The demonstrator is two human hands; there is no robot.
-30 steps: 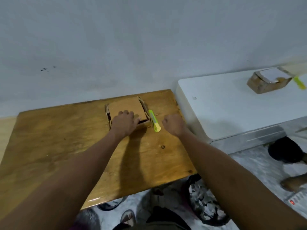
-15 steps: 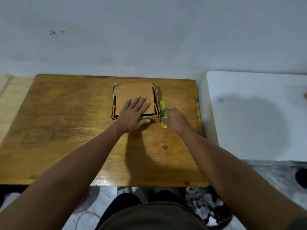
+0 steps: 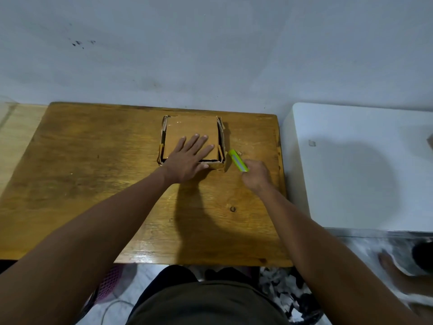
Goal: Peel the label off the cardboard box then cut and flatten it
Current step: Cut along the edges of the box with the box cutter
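On the wooden tabletop [image 3: 93, 174], toward its far edge: pressing flat on the cardboard box [image 3: 192, 131] with left hand [image 3: 187, 158], fingers spread, holding nothing; closing right hand [image 3: 256, 175] around the green cutter [image 3: 238, 163] just right of the box.

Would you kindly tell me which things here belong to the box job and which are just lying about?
In the job: cardboard box, green cutter, left hand, right hand, wooden table.
Lying about: white cabinet, shredded scraps, pink mesh item.
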